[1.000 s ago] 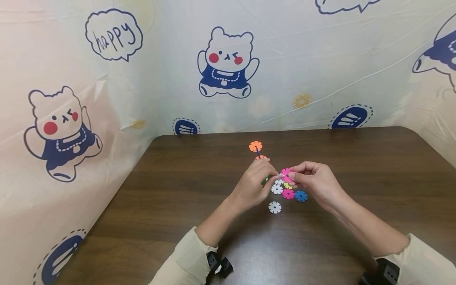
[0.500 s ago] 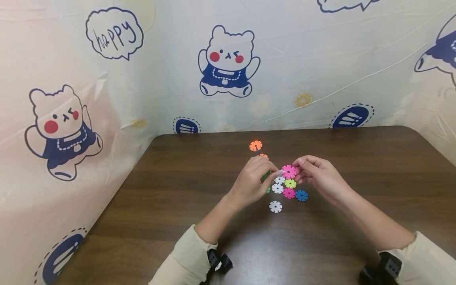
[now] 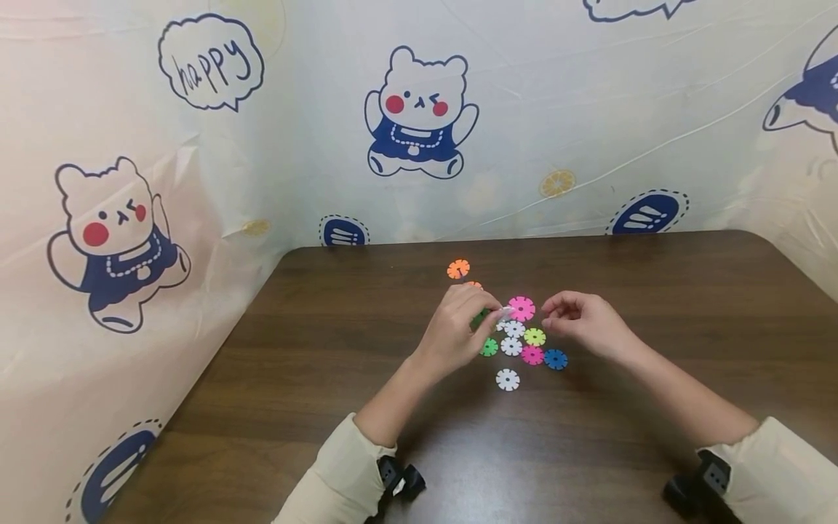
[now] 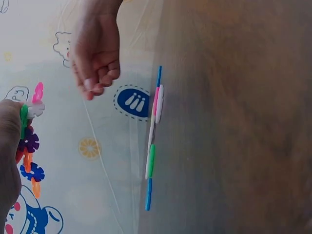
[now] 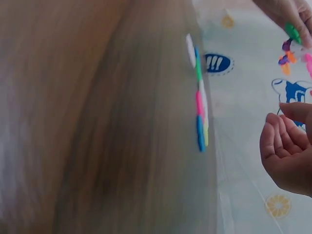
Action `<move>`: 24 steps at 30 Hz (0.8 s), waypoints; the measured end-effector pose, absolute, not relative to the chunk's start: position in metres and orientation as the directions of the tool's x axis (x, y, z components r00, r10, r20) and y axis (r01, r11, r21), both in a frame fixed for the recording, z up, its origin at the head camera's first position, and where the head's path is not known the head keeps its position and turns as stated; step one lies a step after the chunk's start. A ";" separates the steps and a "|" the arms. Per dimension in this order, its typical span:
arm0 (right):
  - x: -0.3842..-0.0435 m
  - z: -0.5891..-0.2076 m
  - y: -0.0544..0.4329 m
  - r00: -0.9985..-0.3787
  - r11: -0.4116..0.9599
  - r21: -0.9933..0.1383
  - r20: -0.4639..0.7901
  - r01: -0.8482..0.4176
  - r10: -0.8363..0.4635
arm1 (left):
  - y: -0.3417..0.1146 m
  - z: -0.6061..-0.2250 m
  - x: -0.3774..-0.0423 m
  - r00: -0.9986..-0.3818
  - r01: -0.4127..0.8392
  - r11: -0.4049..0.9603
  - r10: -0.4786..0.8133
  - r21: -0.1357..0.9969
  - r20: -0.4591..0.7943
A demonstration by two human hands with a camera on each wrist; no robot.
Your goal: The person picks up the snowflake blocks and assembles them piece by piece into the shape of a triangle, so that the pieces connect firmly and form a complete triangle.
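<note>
While L hand (image 3: 458, 320) pinches a chain of slotted discs (image 4: 28, 160) up off the surface (image 3: 262, 407), R hand (image 3: 585, 320) hangs just beside it, not touching. L fingers: clamped on the chain nr its white disc (image 4: 36, 110) & green disc (image 4: 23, 120); exact disc gripped, can't tell. R fingers: loosely curled, thumb tip nr index tip, apart from the chain. Chain layout: pink disc (image 3: 521, 308) at the end nearest R hand, then white, green, purple disc (image 4: 32, 140), orange, blue disc (image 4: 33, 171), w/ orange disc (image 3: 458, 269) at the far end; part hidden behind L hand. Flat on surface, btwn & below hands: close cluster w/ loose green disc (image 3: 489, 347), loose white discs (image 3: 511, 346), yellow-green disc (image 3: 535, 336), loose pink disc (image 3: 532, 354), loose blue disc (image 3: 556, 359). Single white disc (image 3: 507, 379) sits apart, nr side. Bear-print backdrop (image 3: 288, 160) behind. Sleeves pale (image 3: 340, 473), black unit (image 3: 399, 479) at each wrist.
</note>
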State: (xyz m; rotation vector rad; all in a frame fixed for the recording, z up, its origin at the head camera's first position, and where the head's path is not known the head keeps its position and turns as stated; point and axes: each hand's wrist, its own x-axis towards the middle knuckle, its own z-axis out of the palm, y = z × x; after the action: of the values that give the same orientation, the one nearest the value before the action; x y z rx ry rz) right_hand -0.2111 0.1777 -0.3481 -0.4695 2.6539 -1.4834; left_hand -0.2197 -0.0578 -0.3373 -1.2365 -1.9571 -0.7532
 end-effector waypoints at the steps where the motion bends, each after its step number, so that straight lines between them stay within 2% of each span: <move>1: -0.212 -0.349 0.179 -0.946 0.521 -0.815 0.094 -0.252 -0.311 | -0.058 -0.337 -0.220 -0.305 0.920 0.377 0.515 0.108 0.801; 8: -0.221 -0.360 0.187 -0.913 0.653 -0.683 0.050 -0.327 -0.405 | -0.062 -0.337 -0.221 -0.314 0.920 0.367 0.483 0.137 0.817; 24: -0.223 -0.370 0.189 -0.879 0.717 -0.613 -0.076 -0.331 -0.471 | -0.062 -0.339 -0.221 -0.337 0.913 0.375 0.478 0.158 0.811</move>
State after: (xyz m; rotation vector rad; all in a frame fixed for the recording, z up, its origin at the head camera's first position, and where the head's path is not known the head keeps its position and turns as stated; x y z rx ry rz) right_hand -0.2228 0.1890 -0.3702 -0.6395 2.6962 -0.8982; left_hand -0.2206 -0.0619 -0.3385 -1.1978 -1.9580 -0.8197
